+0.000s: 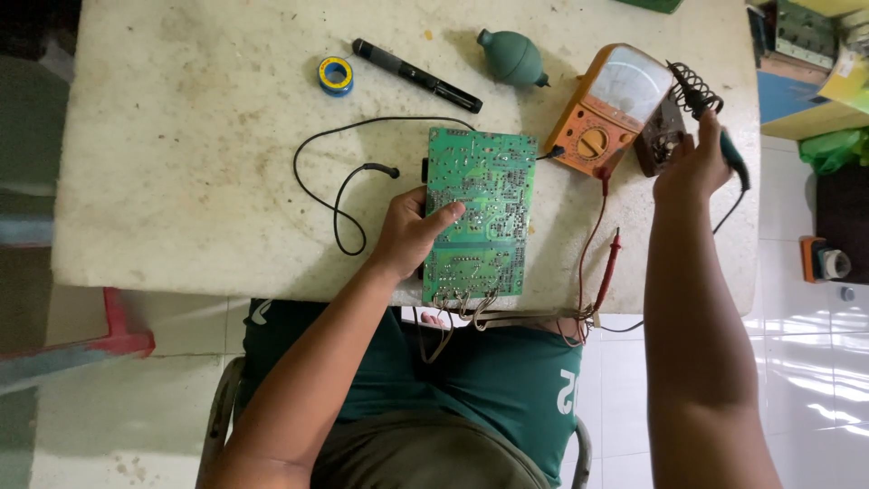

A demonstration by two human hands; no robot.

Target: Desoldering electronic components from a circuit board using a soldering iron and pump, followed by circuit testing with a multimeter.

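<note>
Gripping the green circuit board (478, 213) at the table's (181, 136) near edge in my left hand (412, 231), my right hand (692, 167) clasps the soldering iron (731, 156) by its coil stand (692, 91); its cord could snag the multimeter (608, 109).

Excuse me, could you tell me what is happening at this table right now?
A seated person's left hand grips the left edge of a green rectangular circuit board, solder side up, on a worn white table. The right hand holds a teal-handled soldering iron at its coiled wire stand, beside an orange analogue multimeter. A blue solder spool, a black pen-shaped tool and a green rubber blower bulb lie beyond the board.
</note>
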